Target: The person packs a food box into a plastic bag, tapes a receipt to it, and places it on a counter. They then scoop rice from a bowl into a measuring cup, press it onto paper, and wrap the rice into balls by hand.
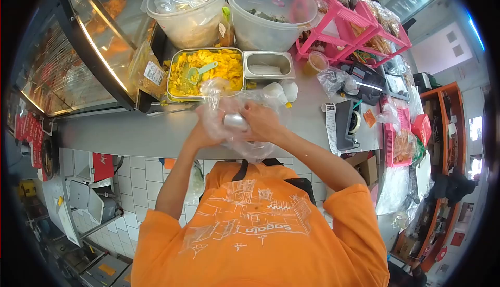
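Over the front of the counter, my left hand (209, 132) and my right hand (263, 123) both grip a clear plastic bag (254, 151). The bag bunches up between them, and its film partly covers my left fingers. A shiny silvery piece with a rounded side (235, 121) shows between my hands, against the bag; I cannot tell what it is. Just beyond the bag, a metal tray (169, 85) holds yellow chopped food (221, 58) with a pale green scoop (202, 71) lying in it. White rounded items (281, 92) sit beyond my right hand.
A small steel pan (268, 57) stands beside the tray, with two large plastic tubs (273, 6) behind. At left is a glass display case (104, 42). To the right are pink racks (344, 21), a cup (315, 63), a receipt (332, 125) and a tape dispenser (348, 131).
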`<state>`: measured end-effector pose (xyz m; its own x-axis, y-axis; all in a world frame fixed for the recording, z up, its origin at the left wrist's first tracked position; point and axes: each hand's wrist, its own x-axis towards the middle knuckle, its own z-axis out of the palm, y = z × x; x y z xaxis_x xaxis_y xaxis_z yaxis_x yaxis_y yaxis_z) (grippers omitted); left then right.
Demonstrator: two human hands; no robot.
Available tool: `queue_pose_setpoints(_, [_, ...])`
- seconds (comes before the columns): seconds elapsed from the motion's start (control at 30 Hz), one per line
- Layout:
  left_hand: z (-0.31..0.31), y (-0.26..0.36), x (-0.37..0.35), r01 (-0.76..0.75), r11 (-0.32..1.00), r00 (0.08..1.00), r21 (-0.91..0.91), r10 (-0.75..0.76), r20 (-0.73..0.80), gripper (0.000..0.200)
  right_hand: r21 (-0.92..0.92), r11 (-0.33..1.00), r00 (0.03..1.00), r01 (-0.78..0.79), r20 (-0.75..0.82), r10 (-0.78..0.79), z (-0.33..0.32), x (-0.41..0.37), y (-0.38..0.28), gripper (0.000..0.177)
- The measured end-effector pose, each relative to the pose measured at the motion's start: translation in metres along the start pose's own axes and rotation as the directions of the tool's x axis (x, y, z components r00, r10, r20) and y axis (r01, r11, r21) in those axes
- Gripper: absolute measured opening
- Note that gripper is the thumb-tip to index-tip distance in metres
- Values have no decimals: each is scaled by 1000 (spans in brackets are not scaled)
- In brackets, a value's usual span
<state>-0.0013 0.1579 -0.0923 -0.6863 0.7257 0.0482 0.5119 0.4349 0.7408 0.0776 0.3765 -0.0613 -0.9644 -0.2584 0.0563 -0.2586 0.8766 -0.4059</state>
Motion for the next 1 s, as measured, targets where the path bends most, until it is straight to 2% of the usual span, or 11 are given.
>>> queue_pose_setpoints(0.07, [27, -11, 21, 254, 928, 956, -273, -199, 213, 70, -158, 986, 967, -48, 239, 85, -48, -14, -2, 53])
queue_pose_setpoints(0.13, [74, -69, 19, -94, 868, 958, -487, -54, -281, 35, -388, 918, 764, 84, 616, 190, -129, -12, -22, 44])
queue_pose_setpoints(0.23, [47, -22, 15, -101, 959, 934, -266, -1, -357, 28, 38, 997, 870, -66, 492, 39, -166, -39, 20, 58])
queue_pose_setpoints(0.3, [45, -18, 11, 42, 937, 933, -348, -162, -322, 27, 388, 914, 883, 120, -463, 80, -169, -52, 23, 82])
queue_pose_setpoints(0.4, [45, 4, 7, 157, 881, 877, -446, -332, -347, 24, 90, 951, 942, -296, 193, 274, -46, -79, 73, 111])
queue_pose_setpoints(0.53, [46, 46, 19, -189, 979, 916, -74, 148, -373, 19, 166, 976, 975, 144, -193, -111, 55, -10, 10, 62])
queue_pose_setpoints(0.67, [25, 112, 16, -290, 907, 955, 306, 255, 150, 19, 220, 974, 995, -52, 93, 32, 31, 6, -28, 50])
queue_pose_setpoints(0.77, [-9, 93, 4, -277, 836, 909, -474, 68, -412, 33, 164, 957, 906, -240, 391, 161, -2, 10, -37, 40])
queue_pose_setpoints(0.83, [-4, 46, 10, -346, 892, 917, 292, 387, -94, 46, 137, 945, 850, -298, 489, 197, 8, 8, -39, 37])
queue_pose_setpoints(0.9, [11, 33, 10, -337, 912, 926, 233, 366, -94, 47, 163, 946, 945, 279, -224, -240, 36, 4, -33, 55])
queue_pose_setpoints(1.0, [33, 22, 18, -327, 944, 941, 47, 330, -80, 48, -161, 945, 920, 283, -232, -315, 9, 8, -33, 53])
